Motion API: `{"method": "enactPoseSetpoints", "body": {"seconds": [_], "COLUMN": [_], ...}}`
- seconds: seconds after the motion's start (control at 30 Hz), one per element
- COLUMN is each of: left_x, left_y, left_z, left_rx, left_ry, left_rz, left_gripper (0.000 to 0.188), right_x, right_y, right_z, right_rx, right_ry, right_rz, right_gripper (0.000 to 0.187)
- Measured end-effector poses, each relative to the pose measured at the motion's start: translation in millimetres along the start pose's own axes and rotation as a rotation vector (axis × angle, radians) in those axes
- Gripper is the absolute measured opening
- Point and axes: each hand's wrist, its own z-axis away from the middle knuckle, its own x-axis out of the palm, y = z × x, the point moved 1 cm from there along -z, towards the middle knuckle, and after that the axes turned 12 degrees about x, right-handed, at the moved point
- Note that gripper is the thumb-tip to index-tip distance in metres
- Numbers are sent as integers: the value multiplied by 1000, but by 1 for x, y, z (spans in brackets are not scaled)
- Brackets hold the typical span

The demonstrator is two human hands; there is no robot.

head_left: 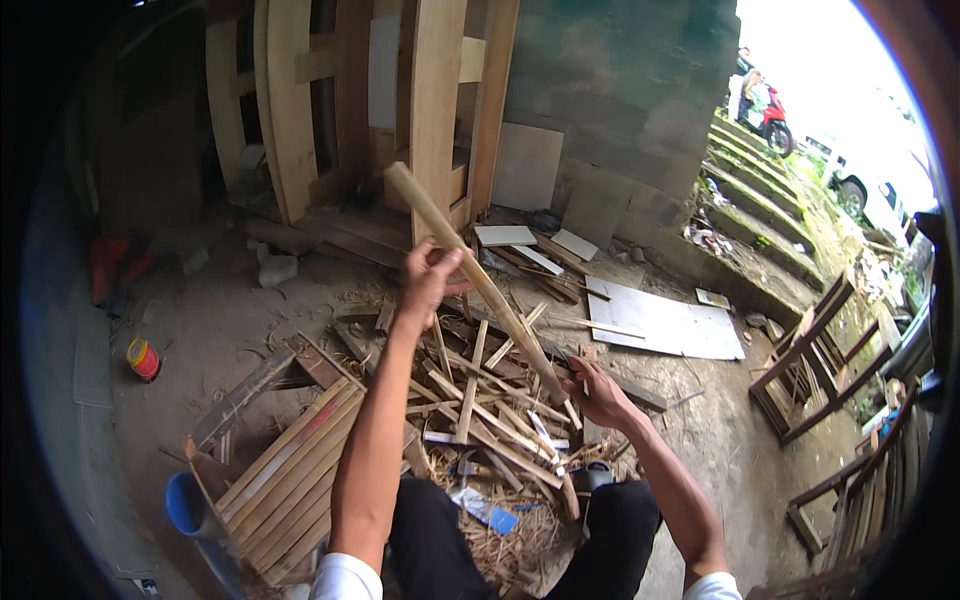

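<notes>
A long, pale wooden pole (496, 298) slants across the middle, its upper end far left and its lower end near right. My left hand (428, 282) closes loosely around its upper half, partly blurred. At the lower end my right hand (600, 398) grips it, the fingers partly hidden. Beneath the pole lies a heap of narrow wood strips (475, 385), crossing at many angles. Curled wood shavings (510, 555) cover the ground between my knees, with a small blue-and-white packet (487, 512) among them.
A slatted wooden frame (290, 470) lies at left beside a blue bucket (184, 503). The red-and-yellow can (143, 359) stands farther left. Tall wooden frames (430, 110) rise behind. A pale flat board (668, 320) lies right; wooden chair-like frames (815, 365) stand beyond, below concrete steps (760, 200).
</notes>
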Motion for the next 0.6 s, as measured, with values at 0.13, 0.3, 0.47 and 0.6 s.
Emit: {"method": "enactPoseSetpoints", "body": {"seconds": [0.13, 0.3, 0.47, 0.6], "left_x": [-47, -113, -163, -179], "left_y": [96, 161, 192, 226], "left_z": [37, 101, 179, 273], "left_rx": [-10, 18, 3, -190], "left_ry": [65, 247, 436, 457], "left_rz": [-9, 32, -111, -231], "left_gripper": [19, 22, 15, 29], "right_x": [-14, -21, -21, -8], "right_y": [-50, -103, -144, -167], "right_z": [45, 94, 105, 91], "right_rx": [64, 40, 150, 21], "right_ry": [-571, -615, -623, -505], "right_rz": [-559, -731, -559, -443], "right_gripper": [30, 47, 43, 26]}}
